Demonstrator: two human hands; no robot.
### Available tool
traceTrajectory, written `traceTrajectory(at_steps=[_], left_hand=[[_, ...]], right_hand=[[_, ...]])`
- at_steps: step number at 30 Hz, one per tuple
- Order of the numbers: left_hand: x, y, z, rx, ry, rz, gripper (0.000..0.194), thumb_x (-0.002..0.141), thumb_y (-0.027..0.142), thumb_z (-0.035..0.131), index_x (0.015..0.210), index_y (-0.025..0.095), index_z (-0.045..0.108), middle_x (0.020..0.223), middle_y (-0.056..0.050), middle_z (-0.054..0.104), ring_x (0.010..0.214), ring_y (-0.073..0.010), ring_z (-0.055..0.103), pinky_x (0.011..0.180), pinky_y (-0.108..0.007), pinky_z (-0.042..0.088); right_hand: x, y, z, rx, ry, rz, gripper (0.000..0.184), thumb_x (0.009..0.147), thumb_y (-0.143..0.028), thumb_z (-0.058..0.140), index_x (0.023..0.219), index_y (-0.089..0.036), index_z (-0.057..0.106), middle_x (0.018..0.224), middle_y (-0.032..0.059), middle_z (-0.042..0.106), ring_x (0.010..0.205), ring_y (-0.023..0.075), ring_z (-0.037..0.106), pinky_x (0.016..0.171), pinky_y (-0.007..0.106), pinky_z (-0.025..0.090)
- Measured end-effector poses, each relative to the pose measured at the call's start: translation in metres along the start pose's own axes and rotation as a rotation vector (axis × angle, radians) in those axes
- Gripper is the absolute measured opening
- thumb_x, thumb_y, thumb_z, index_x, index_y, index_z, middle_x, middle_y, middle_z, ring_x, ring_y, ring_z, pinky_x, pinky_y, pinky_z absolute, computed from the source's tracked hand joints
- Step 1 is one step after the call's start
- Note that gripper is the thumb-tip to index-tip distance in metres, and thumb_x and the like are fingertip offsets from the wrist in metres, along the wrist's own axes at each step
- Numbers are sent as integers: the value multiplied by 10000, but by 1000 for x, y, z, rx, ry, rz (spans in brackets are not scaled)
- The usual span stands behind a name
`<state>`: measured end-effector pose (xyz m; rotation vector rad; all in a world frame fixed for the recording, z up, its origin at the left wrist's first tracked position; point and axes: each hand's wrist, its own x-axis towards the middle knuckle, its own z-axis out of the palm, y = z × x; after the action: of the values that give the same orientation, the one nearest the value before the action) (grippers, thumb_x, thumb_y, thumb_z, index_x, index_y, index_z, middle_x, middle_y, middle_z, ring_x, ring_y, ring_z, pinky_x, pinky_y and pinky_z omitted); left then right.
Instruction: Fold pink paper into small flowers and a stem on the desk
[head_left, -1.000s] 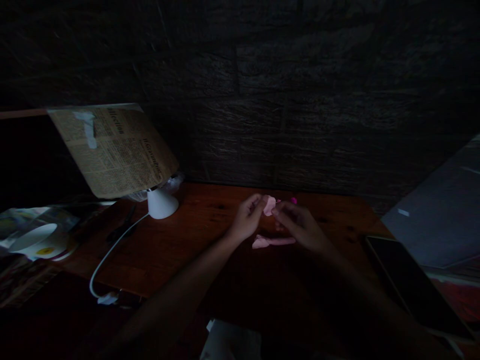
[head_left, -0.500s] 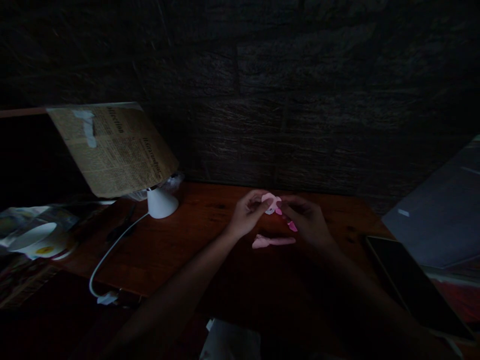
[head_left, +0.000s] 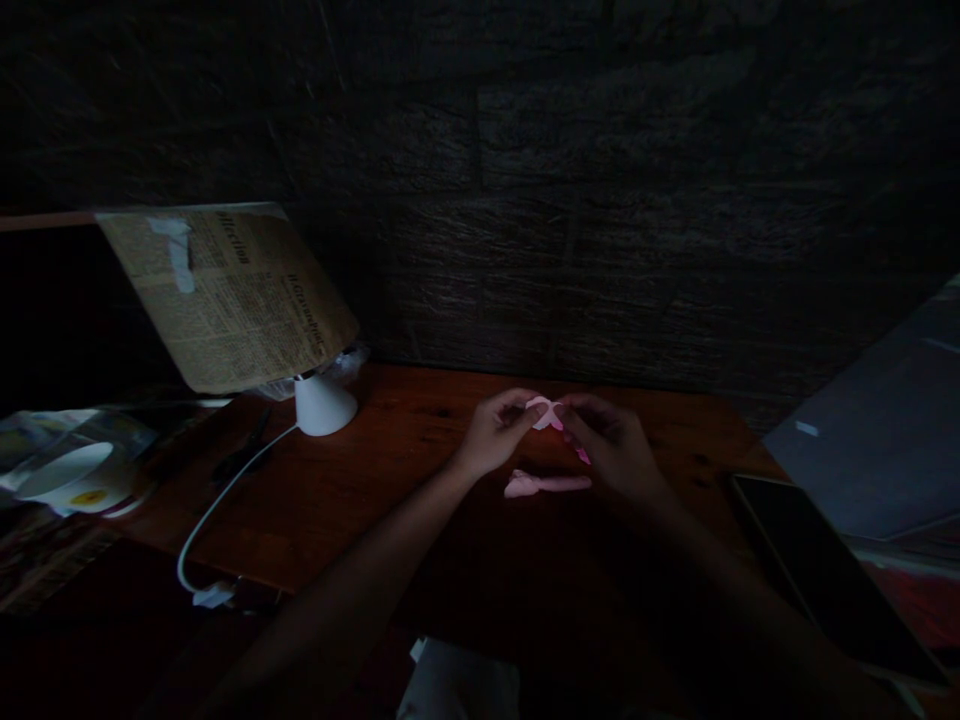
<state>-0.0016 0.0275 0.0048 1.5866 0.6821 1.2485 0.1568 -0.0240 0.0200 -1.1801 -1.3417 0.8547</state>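
"What are your fingers doing?"
"Both my left hand (head_left: 495, 435) and right hand (head_left: 611, 442) pinch a pale pink piece (head_left: 545, 419), just right of and below the frame's centre. It looks thin, so the next move calls for a light grip."
"Its direction?"
"Seemingly left to right; my fingers hide its ends. The pink strip (head_left: 562, 483) below runs likewise, wide end left."
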Motion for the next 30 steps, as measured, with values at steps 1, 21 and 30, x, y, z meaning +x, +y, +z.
traceTrajectory(at_steps=[1, 21, 30], left_hand=[[0, 0, 0, 10, -2, 1, 178, 806, 324, 681, 866, 156, 683, 834, -39, 699, 782, -136, 633, 769, -287, 503], [0, 6, -4, 156, -76, 52, 171, 852, 292, 636, 926, 147, 690, 900, -58, 710, 834, -149, 638, 774, -268, 480], [3, 2, -11, 114, -101, 56, 218, 805, 307, 708, 947, 143, 680, 888, -61, 724, 830, -152, 662, 776, -266, 494]], right_hand=[[0, 0, 0, -11, -11, -7, 355, 795, -501, 654, 926, -172, 681, 750, 38, 670, 621, 151, 584, 511, 259, 412], [2, 1, -2, 48, 23, 58, 328, 724, -465, 724, 881, -177, 722, 775, 46, 702, 615, 152, 593, 517, 264, 435], [2, -3, -5, -63, -125, -39, 296, 826, -444, 619, 936, -182, 704, 768, 37, 680, 638, 153, 595, 531, 263, 437]])
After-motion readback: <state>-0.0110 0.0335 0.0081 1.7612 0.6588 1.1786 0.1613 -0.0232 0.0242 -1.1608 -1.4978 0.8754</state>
